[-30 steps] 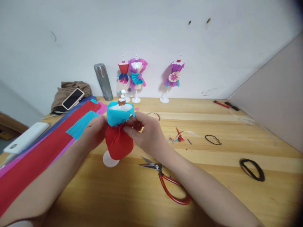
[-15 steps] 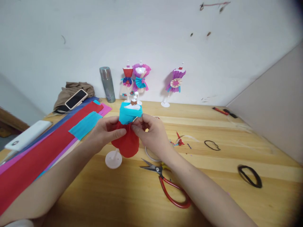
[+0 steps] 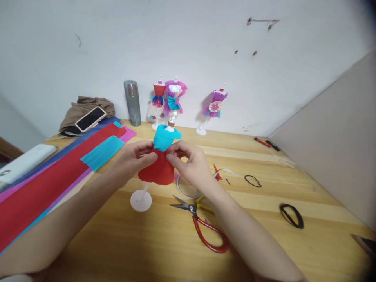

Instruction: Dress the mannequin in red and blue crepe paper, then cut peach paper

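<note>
Between my hands a small white dress form [image 3: 170,126] leans on its round white base. It wears a blue crepe paper top [image 3: 164,138] and a red crepe paper skirt [image 3: 157,170]. My left hand [image 3: 139,158] pinches the left side of the waist, thumb in front and fingers behind. On the other side my right hand [image 3: 186,156] pinches the waist just under the blue top. Both thumbs lie where the red paper meets the blue. The fingertips behind the form are hidden.
Scissors [image 3: 192,209] lie open below my right hand, beside a roll of tape [image 3: 186,188]. Crepe paper strips [image 3: 67,164], a phone [image 3: 91,118] and a power bank [image 3: 26,162] are at left. A flask [image 3: 132,103] and dressed forms [image 3: 216,105] stand along the wall.
The dress form has turned and tilted between my hands, its neck now further right. The red skirt hangs flatter and wider. Both hands keep their pinch at the waist; the view has shifted slightly.
</note>
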### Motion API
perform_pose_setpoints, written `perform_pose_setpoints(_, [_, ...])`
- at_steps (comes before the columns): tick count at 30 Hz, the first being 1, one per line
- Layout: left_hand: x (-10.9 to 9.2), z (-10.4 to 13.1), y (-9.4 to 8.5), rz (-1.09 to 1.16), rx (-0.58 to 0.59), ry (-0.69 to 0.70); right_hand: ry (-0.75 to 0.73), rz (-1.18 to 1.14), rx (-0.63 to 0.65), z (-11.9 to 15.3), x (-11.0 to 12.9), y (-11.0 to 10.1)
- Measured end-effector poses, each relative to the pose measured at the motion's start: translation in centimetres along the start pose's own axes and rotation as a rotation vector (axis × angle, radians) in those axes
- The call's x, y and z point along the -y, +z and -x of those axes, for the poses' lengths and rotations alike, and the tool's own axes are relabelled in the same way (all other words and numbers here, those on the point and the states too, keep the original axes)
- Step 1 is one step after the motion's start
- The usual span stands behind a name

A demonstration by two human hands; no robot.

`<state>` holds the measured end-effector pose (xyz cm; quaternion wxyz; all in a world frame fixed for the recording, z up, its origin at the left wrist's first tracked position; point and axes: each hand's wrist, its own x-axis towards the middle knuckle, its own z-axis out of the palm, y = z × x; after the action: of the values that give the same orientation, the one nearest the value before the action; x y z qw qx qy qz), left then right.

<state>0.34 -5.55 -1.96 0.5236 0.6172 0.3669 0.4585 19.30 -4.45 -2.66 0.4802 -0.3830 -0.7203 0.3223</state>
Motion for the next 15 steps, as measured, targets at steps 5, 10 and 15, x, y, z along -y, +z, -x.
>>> perform_pose_setpoints(5, [-0.1, 0.0, -1.2, 0.085, 0.104, -0.055, -0.016, -0.014, 0.026, 0.0, -0.1, -0.3])
perform_pose_setpoints(10, [0.4, -0.8, -1.6, 0.14, 0.111, -0.118, -0.012, -0.028, 0.003, 0.0, -0.3, 0.0])
perform_pose_setpoints(15, [0.9, -1.1, -1.6, 0.129, 0.197, -0.117, -0.02, 0.017, -0.063, 0.1, -0.4, 0.3])
